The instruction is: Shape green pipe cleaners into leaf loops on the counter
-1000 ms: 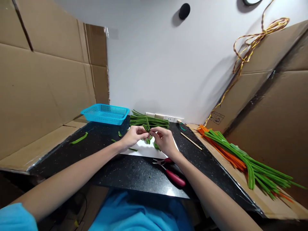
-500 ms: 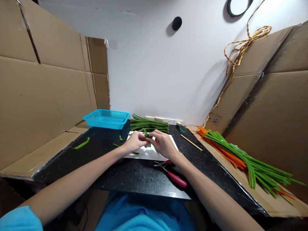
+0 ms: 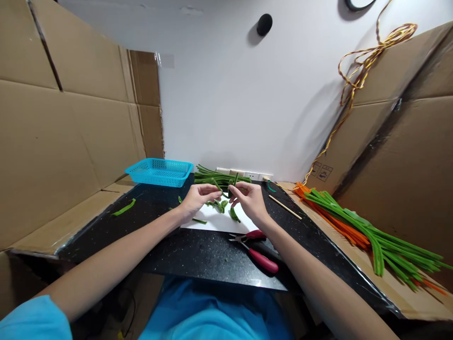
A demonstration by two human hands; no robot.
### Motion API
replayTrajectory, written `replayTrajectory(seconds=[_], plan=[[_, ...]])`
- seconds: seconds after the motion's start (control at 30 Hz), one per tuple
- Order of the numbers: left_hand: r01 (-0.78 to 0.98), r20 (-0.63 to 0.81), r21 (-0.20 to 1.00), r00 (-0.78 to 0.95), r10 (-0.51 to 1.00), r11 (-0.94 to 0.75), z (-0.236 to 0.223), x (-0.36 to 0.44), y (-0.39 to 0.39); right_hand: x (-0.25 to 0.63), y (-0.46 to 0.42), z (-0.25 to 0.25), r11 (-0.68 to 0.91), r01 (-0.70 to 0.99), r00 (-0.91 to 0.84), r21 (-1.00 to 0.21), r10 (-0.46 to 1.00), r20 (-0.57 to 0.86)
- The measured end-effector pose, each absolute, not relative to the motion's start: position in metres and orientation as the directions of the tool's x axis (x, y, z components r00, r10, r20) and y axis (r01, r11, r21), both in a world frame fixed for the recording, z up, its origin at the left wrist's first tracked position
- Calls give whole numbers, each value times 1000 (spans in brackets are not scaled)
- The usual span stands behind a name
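Over the white sheet (image 3: 219, 225), my left hand (image 3: 196, 202) pinches one end of a dark green pipe cleaner (image 3: 224, 194) between thumb and fingertips. The strand bends across to my right hand (image 3: 250, 202), which is closed on its other part, a folded bit standing up above the fingers. Below the hands, several curled green pipe cleaner pieces (image 3: 222, 206) lie on the sheet, with another bent piece (image 3: 234, 215) near my right wrist. Red-handled cutting pliers (image 3: 262, 260) rest open-jawed on the black tabletop (image 3: 191, 255), in front of the sheet.
Behind my hands lies a bundle of dark green pipe cleaners (image 3: 205, 177). A blue basket (image 3: 159, 179) stands back left, a green strip (image 3: 123, 208) before it. To the right are a wooden stick (image 3: 285, 207) and green (image 3: 371, 236) and orange pipe cleaners (image 3: 348, 232). Cardboard walls (image 3: 71, 141) flank the table.
My hands were close together around the green pipe cleaner and have moved apart, showing the bent strand between them. The view has shifted slightly; the pliers stay on the table.
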State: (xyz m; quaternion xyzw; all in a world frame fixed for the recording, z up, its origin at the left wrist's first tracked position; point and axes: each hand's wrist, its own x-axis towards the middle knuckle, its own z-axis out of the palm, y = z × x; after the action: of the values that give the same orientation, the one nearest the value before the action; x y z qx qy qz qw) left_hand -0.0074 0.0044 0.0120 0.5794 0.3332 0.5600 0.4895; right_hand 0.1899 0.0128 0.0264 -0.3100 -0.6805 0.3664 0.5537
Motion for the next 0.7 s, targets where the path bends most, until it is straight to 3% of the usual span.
replayTrajectory(seconds=[0.43,0.7], plan=[[-108,364,930,141,921,-351,10,-1,1,181,2,25,485,-66,-317,-872,819,479],[-61,320,947,269,908,-315,14,0,-4,181,0,27,457,-108,-318,-883,826,466]])
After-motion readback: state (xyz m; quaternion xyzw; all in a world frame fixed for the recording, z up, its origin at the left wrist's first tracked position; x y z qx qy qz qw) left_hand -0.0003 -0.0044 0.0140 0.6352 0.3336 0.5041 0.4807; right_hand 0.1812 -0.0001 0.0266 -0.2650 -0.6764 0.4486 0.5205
